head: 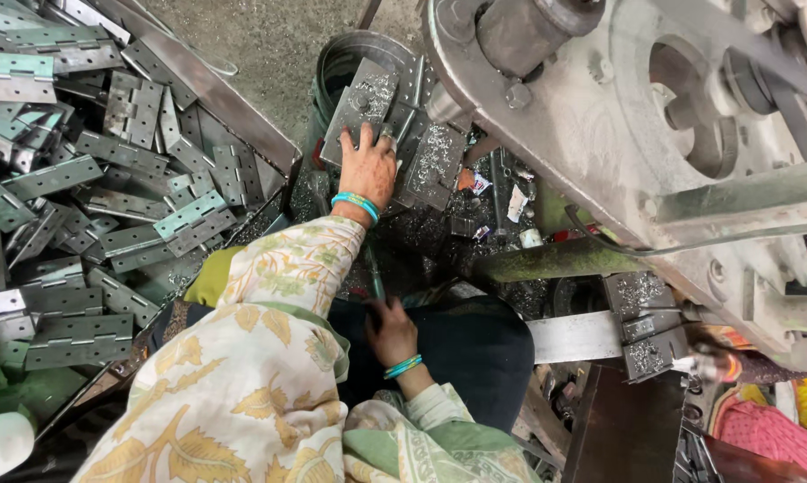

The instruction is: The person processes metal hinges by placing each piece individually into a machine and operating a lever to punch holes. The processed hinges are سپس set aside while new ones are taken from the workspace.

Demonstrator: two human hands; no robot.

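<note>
Gritty concrete floor [269, 45], grey press machine [600, 116] | left hand [368, 170] flat, fingers spread on swarf-dusted hinge plate [361, 103] over metal bucket [350, 54] | right hand [390, 335] grasping thin green tool [374, 277] | steel hinges [90, 197] heaped left.

Your left hand [369, 168] rests on dull grey metal plates [361, 105] dusted with bright, rough shavings; your right hand [391, 333] lies on dark matt cloth. The hinges [81, 206] beside you are smooth steel with a soft sheen, and the machine [618, 116] is rough, grimy cast metal. Your sleeve [287, 268] is soft printed cloth
</note>
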